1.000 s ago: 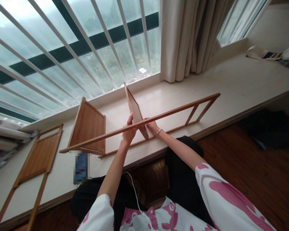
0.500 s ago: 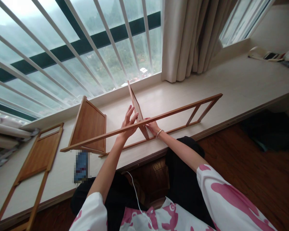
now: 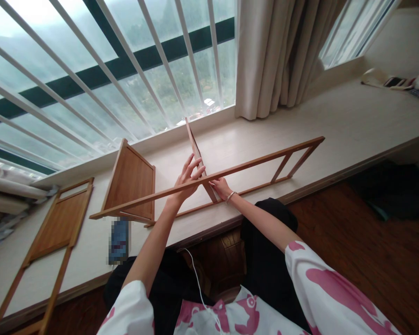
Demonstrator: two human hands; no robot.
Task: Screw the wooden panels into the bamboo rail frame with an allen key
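A wooden rack frame [image 3: 256,162] stands on its side on the pale window ledge, its two long rails running left to right. A wooden end panel [image 3: 131,181] joins it at the left, and a narrower middle board [image 3: 194,142] rises between the rails, seen nearly edge-on. My left hand [image 3: 186,180] lies against the left face of that board, fingers spread, partly behind the upper rail. On the board's right side, my right hand [image 3: 222,188] has its fingers bent around the lower part by the rail. Some of its fingertips are hidden.
Another wooden frame with a panel [image 3: 61,221] lies at the left on the ledge [image 3: 335,111]. A pixelated blue item [image 3: 118,242] rests near the front edge. Barred window and curtain [image 3: 265,60] stand behind. A white cord [image 3: 195,274] hangs by my lap.
My right hand has slid slightly down the board, its fingers now below the upper rail. My left hand has shifted a little to the right along the board. The frame stays nearly in place.
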